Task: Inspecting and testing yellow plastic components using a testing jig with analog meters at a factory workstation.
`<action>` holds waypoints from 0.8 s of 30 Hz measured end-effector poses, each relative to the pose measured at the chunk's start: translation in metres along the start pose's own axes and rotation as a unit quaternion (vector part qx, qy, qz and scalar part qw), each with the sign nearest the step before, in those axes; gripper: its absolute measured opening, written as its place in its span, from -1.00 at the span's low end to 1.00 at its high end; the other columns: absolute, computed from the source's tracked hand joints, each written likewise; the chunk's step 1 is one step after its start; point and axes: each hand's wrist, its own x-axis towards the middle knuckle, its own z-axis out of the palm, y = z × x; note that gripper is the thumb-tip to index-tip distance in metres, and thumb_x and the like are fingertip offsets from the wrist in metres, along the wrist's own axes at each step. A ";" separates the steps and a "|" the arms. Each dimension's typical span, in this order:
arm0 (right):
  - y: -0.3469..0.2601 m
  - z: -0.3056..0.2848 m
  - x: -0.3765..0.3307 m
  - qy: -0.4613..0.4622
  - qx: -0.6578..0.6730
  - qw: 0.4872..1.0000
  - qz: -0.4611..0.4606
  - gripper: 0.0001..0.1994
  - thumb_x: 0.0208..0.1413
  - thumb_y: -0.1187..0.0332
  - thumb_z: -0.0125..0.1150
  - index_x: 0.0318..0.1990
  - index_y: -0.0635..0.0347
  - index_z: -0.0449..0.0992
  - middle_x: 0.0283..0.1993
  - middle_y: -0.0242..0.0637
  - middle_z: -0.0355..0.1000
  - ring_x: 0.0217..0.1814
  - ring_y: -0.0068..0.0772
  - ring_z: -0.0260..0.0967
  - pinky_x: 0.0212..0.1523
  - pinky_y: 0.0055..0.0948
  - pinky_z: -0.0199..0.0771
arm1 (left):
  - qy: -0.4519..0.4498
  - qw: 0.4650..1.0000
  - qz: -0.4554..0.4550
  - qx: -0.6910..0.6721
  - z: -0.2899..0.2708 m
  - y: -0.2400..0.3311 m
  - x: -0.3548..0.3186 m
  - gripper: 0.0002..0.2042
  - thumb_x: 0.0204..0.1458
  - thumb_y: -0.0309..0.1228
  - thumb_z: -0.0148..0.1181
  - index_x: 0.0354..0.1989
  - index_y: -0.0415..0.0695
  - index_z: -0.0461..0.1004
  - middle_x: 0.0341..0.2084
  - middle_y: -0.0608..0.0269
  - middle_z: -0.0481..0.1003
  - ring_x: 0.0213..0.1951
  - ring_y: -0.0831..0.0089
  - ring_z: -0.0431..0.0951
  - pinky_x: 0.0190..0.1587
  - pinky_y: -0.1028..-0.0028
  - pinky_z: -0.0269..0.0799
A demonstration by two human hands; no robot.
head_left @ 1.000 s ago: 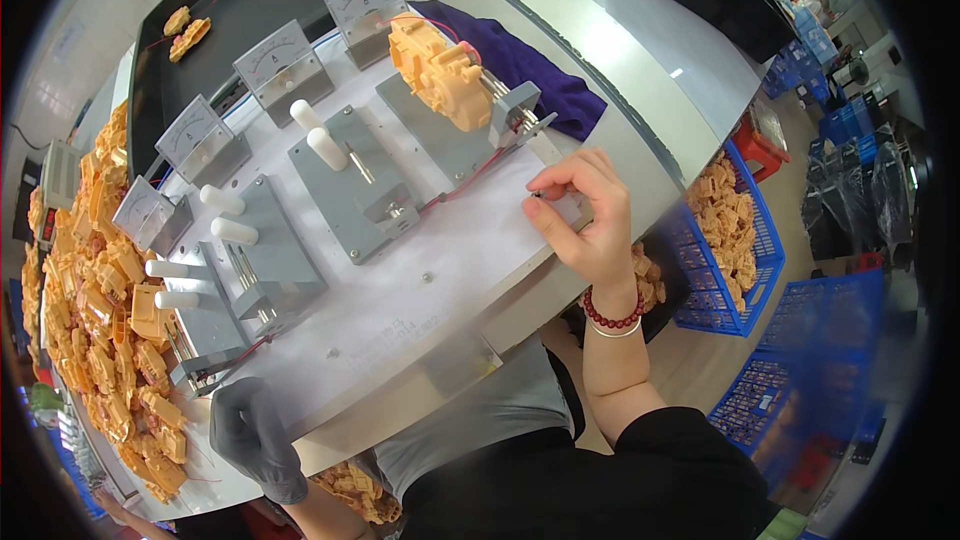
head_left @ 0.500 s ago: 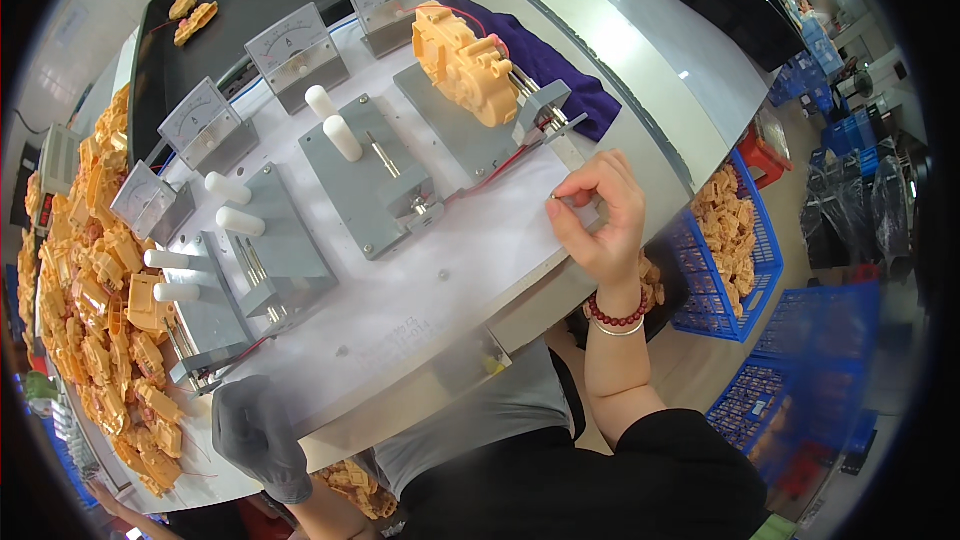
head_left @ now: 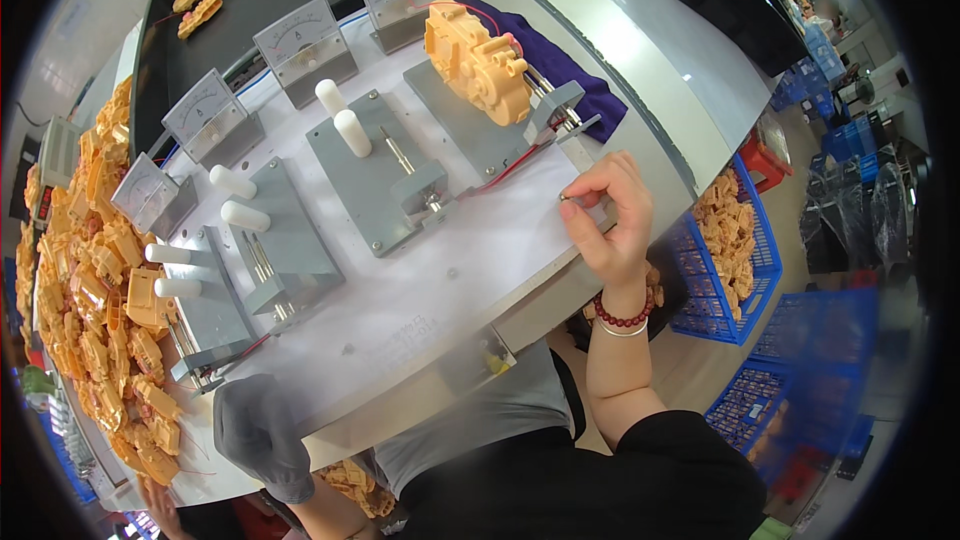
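Observation:
My bare right hand (head_left: 612, 215) is at the right front edge of the white worktop (head_left: 480, 285), thumb and forefinger pinched on a tiny metal piece (head_left: 565, 198). Beyond it, a yellow-orange plastic gearbox (head_left: 480, 65) sits on the rightmost grey test fixture (head_left: 455, 130), beside metal pins. The neighbouring grey fixture (head_left: 365, 185), with two white pegs and a metal pin, has no gearbox on it. In a grey glove, my left hand (head_left: 262, 435) is curled at the near left edge; its fingers are blurred and what they may hold is hidden.
Two more pegged fixtures (head_left: 285, 240) stand left, with several analog meters (head_left: 305, 45) behind. Yellow-orange gearboxes (head_left: 105, 310) are heaped at far left. A purple cloth (head_left: 590, 105) lies right; blue crates (head_left: 755, 275) stand on the floor. Another person's hand (head_left: 160, 505) shows lower left.
The worktop and fixtures sit slightly further right in the picture. My right hand keeps its pinch, and my left hand stays curled. The other person's hand at lower left has shifted right.

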 end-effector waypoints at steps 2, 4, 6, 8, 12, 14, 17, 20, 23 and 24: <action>0.000 0.000 0.000 -0.001 0.001 1.000 0.000 -0.92 -0.23 0.49 0.25 -0.51 0.15 0.48 -0.56 -0.40 0.32 -0.48 -0.43 0.18 -0.43 -0.48 0.18 | 0.001 1.000 -0.002 0.001 0.000 0.001 0.000 -0.90 -0.13 -0.52 0.12 -0.45 -0.29 0.46 -0.53 0.11 0.46 -0.47 0.25 0.42 -0.34 0.40 0.34; 0.000 0.000 0.000 0.000 0.007 1.000 -0.002 -0.92 -0.23 0.49 0.25 -0.51 0.16 0.48 -0.56 -0.39 0.31 -0.47 -0.42 0.18 -0.43 -0.48 0.18 | 0.001 1.000 -0.005 0.002 0.000 0.001 0.000 -0.90 -0.13 -0.52 0.12 -0.45 -0.29 0.46 -0.53 0.10 0.47 -0.47 0.24 0.42 -0.33 0.40 0.34; 0.000 -0.001 0.000 -0.001 0.007 1.000 0.000 -0.93 -0.22 0.49 0.24 -0.51 0.16 0.48 -0.56 -0.39 0.31 -0.47 -0.42 0.19 -0.42 -0.48 0.19 | -0.007 1.000 -0.005 0.004 -0.001 0.001 0.000 -0.90 -0.13 -0.51 0.13 -0.45 -0.29 0.46 -0.53 0.10 0.47 -0.47 0.24 0.42 -0.32 0.39 0.34; 0.000 -0.001 -0.001 -0.001 0.007 1.000 0.002 -0.93 -0.22 0.49 0.24 -0.51 0.17 0.48 -0.56 -0.38 0.31 -0.46 -0.42 0.19 -0.42 -0.48 0.19 | -0.007 1.000 -0.006 0.002 -0.001 0.001 0.000 -0.89 -0.13 -0.51 0.13 -0.45 -0.29 0.46 -0.53 0.10 0.47 -0.47 0.23 0.42 -0.32 0.39 0.33; -0.001 -0.002 0.000 -0.008 0.011 1.000 0.011 -0.93 -0.21 0.49 0.23 -0.49 0.18 0.48 -0.54 -0.37 0.31 -0.45 -0.42 0.19 -0.39 -0.48 0.20 | -0.025 1.000 0.006 0.003 -0.002 0.004 0.001 -0.93 -0.04 -0.58 0.02 -0.44 -0.29 0.43 -0.49 0.21 0.46 -0.40 0.44 0.42 -0.26 0.50 0.33; -0.002 -0.002 0.000 -0.009 0.012 1.000 0.010 -0.93 -0.21 0.50 0.22 -0.49 0.19 0.48 -0.54 -0.37 0.31 -0.44 -0.42 0.19 -0.39 -0.48 0.20 | -0.016 1.000 0.005 0.003 -0.002 0.002 0.001 -0.92 -0.09 -0.54 0.07 -0.44 -0.29 0.45 -0.51 0.15 0.46 -0.44 0.33 0.42 -0.30 0.44 0.33; -0.002 -0.002 0.000 -0.012 0.019 1.000 0.017 -0.93 -0.19 0.52 0.22 -0.48 0.19 0.48 -0.53 -0.37 0.31 -0.44 -0.42 0.20 -0.38 -0.48 0.20 | -0.008 1.000 -0.003 0.004 -0.002 0.001 0.000 -0.88 -0.15 -0.50 0.13 -0.43 -0.28 0.48 -0.53 0.09 0.47 -0.47 0.21 0.42 -0.33 0.38 0.34; -0.002 -0.003 -0.001 -0.014 0.017 1.000 0.017 -0.94 -0.16 0.53 0.22 -0.47 0.20 0.48 -0.53 -0.37 0.32 -0.44 -0.42 0.20 -0.37 -0.49 0.20 | -0.010 1.000 -0.009 0.003 -0.001 0.000 0.000 -0.88 -0.15 -0.50 0.13 -0.43 -0.28 0.48 -0.52 0.09 0.47 -0.46 0.20 0.42 -0.32 0.37 0.34; -0.003 -0.004 -0.001 -0.019 0.022 0.999 0.020 -0.94 -0.13 0.54 0.22 -0.46 0.20 0.49 -0.52 -0.36 0.33 -0.44 -0.42 0.20 -0.36 -0.49 0.20 | -0.012 1.000 -0.008 0.004 -0.002 -0.001 0.000 -0.87 -0.16 -0.50 0.13 -0.42 -0.28 0.48 -0.52 0.08 0.48 -0.46 0.19 0.43 -0.32 0.37 0.35; -0.002 -0.004 -0.001 -0.020 0.020 0.999 0.019 -0.95 -0.12 0.53 0.22 -0.45 0.20 0.49 -0.52 -0.36 0.33 -0.44 -0.42 0.20 -0.36 -0.49 0.20 | -0.014 1.000 -0.008 0.004 -0.003 -0.001 0.000 -0.87 -0.16 -0.50 0.13 -0.42 -0.28 0.48 -0.52 0.08 0.48 -0.46 0.18 0.43 -0.32 0.36 0.35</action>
